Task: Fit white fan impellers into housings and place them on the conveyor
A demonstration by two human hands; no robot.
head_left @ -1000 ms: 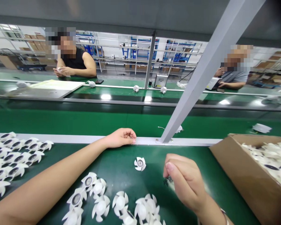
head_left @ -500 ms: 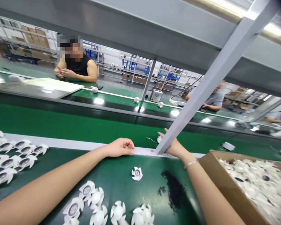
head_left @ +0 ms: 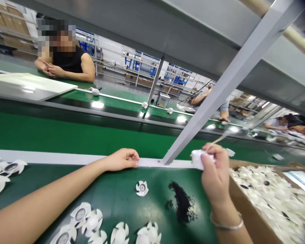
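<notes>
from my distant seat, i have the white piece up in my right hand, near the pale rail. that grip is closed, thumb pressed on its side and fingers curled behind, a thin wire trailing off the top. my left hand rests at the rail, fingers half curled; i cannot tell whether it pinches anything small.

as far along as i can judge, the piece is in hand but joined to nothing. one fan wheel lies alone on the green tabletop, neither hand on it, between more loose wheels and a heap of dark bits. others sit in a group at far left, and the cardboard box on my right holds a thick pile.
</notes>
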